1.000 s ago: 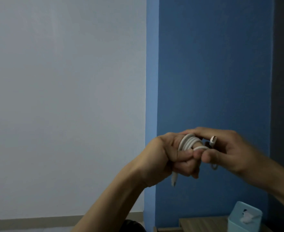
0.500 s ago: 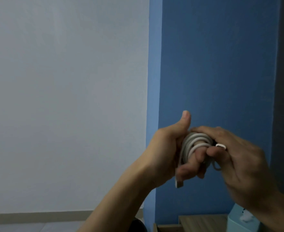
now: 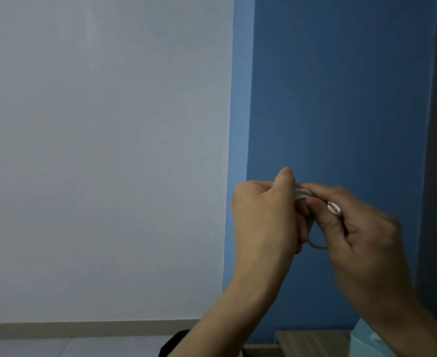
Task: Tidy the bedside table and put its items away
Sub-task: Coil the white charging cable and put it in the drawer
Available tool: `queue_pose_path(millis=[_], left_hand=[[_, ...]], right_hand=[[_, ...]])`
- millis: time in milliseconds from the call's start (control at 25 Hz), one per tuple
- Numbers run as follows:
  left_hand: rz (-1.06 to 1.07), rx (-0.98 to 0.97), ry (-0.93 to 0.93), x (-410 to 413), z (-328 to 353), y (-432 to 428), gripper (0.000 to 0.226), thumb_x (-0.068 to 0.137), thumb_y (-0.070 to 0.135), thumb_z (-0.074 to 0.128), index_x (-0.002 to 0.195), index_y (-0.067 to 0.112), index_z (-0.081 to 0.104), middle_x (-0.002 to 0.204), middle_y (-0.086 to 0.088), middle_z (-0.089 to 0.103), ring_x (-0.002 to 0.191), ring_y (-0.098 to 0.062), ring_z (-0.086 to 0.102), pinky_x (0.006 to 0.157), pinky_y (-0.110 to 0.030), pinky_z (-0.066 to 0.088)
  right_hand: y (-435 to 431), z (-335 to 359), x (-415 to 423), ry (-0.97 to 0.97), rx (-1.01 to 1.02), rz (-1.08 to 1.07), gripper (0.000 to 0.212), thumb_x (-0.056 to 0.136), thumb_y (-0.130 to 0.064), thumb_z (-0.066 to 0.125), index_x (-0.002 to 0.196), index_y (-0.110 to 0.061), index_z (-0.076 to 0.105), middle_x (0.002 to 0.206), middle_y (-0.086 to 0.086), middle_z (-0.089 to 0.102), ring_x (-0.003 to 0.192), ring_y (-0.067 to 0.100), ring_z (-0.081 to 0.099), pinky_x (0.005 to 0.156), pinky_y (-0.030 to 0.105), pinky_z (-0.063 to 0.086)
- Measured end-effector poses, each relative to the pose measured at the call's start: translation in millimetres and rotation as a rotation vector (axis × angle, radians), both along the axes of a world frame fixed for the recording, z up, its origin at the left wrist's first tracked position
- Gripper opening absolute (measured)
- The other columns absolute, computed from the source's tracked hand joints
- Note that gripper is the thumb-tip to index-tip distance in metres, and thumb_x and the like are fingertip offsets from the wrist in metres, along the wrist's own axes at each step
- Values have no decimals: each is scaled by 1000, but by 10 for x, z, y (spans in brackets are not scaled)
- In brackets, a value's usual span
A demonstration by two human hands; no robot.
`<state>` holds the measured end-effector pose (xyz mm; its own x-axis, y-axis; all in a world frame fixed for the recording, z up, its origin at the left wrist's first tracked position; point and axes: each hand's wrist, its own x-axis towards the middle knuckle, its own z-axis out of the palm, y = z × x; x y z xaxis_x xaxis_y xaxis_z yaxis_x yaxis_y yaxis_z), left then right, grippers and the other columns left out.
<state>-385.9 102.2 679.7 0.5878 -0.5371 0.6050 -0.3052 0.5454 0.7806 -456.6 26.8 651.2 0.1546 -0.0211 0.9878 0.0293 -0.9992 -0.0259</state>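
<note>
Before the blue wall [image 3: 341, 99], the left hand [image 3: 263, 220] grips a coiled white charging cable [image 3: 302, 194], and the right hand [image 3: 361, 235] pinches its plug end [image 3: 334, 208]. Winding seems nearly finished; storing remains. Below, the bedside table [image 3: 312, 341] carries a tissue box [image 3: 367, 341].

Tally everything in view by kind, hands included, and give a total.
Hands: 2, the left hand and the right hand, both closed on the cable
White cable: 1, the cable coiled between them
Wooden table: 1, the table at the bottom edge
Light blue box: 1, the box on the table, partly hidden by the right arm
Total: 5
</note>
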Motion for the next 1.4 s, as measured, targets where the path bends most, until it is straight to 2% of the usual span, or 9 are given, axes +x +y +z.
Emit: queue_pose_path(millis=[200, 360, 560, 760, 880, 1040, 1200, 1320, 1400], left_hand=[[150, -143, 41, -28, 20, 25, 52, 84, 8, 49, 33, 9, 41, 27, -1, 34, 24, -12, 29, 33, -13, 25], [251, -310, 116, 122, 36, -46, 42, 87, 7, 48, 50, -8, 34, 47, -11, 31, 44, -17, 28, 44, -26, 26], [142, -175, 76, 144, -48, -110, 41, 91, 15, 47, 55, -4, 44, 45, -7, 34, 42, -18, 31, 41, -24, 26], [-2, -9, -102, 327, -86, 23, 32, 94, 25, 49, 79, 1, 63, 64, -9, 60, 57, -14, 57, 51, -23, 44], [-165, 99, -133, 452, -179, 183, 25, 94, 19, 49, 89, 0, 65, 60, -5, 61, 55, -16, 59, 50, -23, 45], [-474, 80, 27, 468, -208, 267, 15, 73, 8, 62, 87, 4, 63, 61, -9, 66, 53, -16, 64, 49, -19, 51], [-226, 79, -87, 485, -272, 104, 23, 75, 6, 72, 96, 10, 64, 74, -4, 59, 64, -10, 58, 57, -16, 51], [-359, 97, -94, 478, -262, 58, 32, 81, 13, 65, 112, 10, 62, 85, -3, 65, 73, -8, 65, 65, -18, 55], [-360, 71, -125, 474, -240, 52, 22, 83, 7, 63, 105, 5, 64, 74, 1, 69, 63, -8, 66, 59, -20, 53]], right_hand=[[53, 34, 45, -3, -91, -41, 27, 89, -10, 47, 106, -2, 66, 82, 8, 67, 73, 11, 54, 74, 2, 37], [120, 10, 45, 45, -110, -75, 26, 88, -14, 49, 104, -4, 66, 78, 2, 64, 70, 9, 51, 68, 6, 37], [51, 56, 86, 219, 112, 19, 37, 89, -46, 32, 77, -21, 57, 61, -5, 56, 67, 11, 54, 53, 6, 36], [-94, 79, 80, 111, 277, 60, 37, 88, -49, 31, 63, -27, 48, 78, 2, 58, 60, 19, 53, 45, 19, 36], [-202, 65, 82, 96, 309, 24, 38, 90, -43, 34, 61, -23, 47, 58, 10, 52, 59, 21, 51, 43, 15, 34], [-194, 18, 133, 90, 322, 0, 40, 84, -48, 30, 60, -22, 47, 47, -2, 48, 51, 6, 48, 41, 8, 32], [-117, 22, 144, 90, 330, 8, 36, 85, -46, 29, 60, -26, 45, 49, -4, 48, 52, 3, 50, 41, 6, 32], [-47, 26, 138, 94, 289, -22, 32, 83, -50, 27, 62, -31, 42, 49, -6, 48, 53, 0, 50, 41, 4, 31], [-19, 19, 145, 104, 283, -12, 33, 85, -49, 29, 64, -30, 45, 50, -1, 52, 57, 3, 53, 42, 6, 33]])
